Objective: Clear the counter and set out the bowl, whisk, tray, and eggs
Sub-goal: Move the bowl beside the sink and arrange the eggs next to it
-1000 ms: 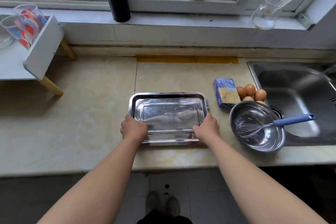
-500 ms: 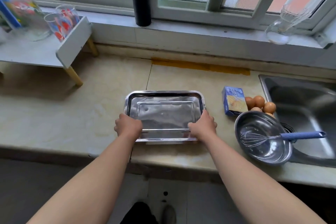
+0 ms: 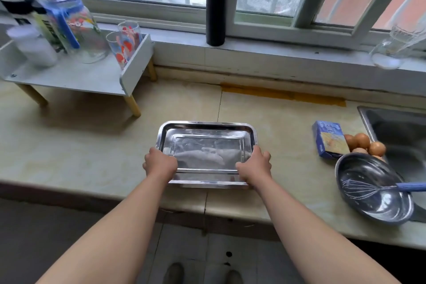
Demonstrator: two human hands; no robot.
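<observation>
Currently both hands are on the tray (image 3: 207, 128): left hand (image 3: 160, 165) clamped on its left rim, right hand (image 3: 253, 166) on its right rim, both toward the near corners, fingers curled over the edge. Hands are well apart, one per side. My read is that a two-point grip keeps a flat, slick steel tray level and square.

Tray is mid-counter (image 3: 92, 150), close to the near edge, long side parallel to it. Can't tell if it's fully down or a hair off the surface. Looks like the placing/aligning step for the tray.

Rest of the set is parked right, by the sink (image 3: 396, 131):
- bowl (image 3: 359, 168) at the sink's edge
- whisk (image 3: 362, 189) lying in it, blue handle pointing right
- eggs (image 3: 363, 140) clustered just beyond the bowl, between a blue box (image 3: 329, 139) and the sink rim, probably so they can't roll

Writing: blue box has print on its top face, too blurred to read. A bottle (image 3: 49, 27) on the small shelf (image 3: 69, 76) far left shows lettering, also illegible. No brand readable.
</observation>
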